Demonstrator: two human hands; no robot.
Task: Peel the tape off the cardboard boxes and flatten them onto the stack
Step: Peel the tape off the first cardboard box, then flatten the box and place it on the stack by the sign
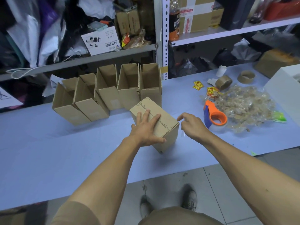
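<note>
A closed brown cardboard box (168, 127) lies tilted on the pale blue table (65, 151), with a seam line running along its top. My left hand (146, 129) presses flat on the top, thumb hooked over the near edge. My right hand (191, 125) hovers just off the box's right corner with thumb and forefinger pinched together. A thin clear strip of tape (183, 133) hangs under those fingers. Behind stands a row of several open-topped cardboard boxes (107, 95), leaning against each other.
An orange and blue tape dispenser (214, 118) sits right of the box, beside a pile of crumpled used tape (246, 108). Two brown tape rolls (224, 82), yellow stickers (198, 85) and a white box (285, 95) lie further right. Cluttered metal shelves (159, 38) rise behind the table.
</note>
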